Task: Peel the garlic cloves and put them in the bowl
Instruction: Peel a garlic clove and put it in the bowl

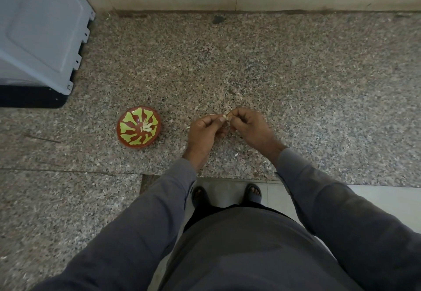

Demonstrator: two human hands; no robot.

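Both hands are pinched onto 1 garlic clove above the granite desk, left hand and right hand meeting at the fingertips. It's tiny, light, probably slippery once bare, with papery skin, so I'd grip the ends and peel with nails. The bowl, just left, already holds a few peeled cloves.

Speckled granite counter, kinda grey-brown. Sitting on it: a red bowl with a green pattern, a few peeled cloves inside, and a grey appliance at the back left corner. Bits of garlic skin are scattered around the middle.
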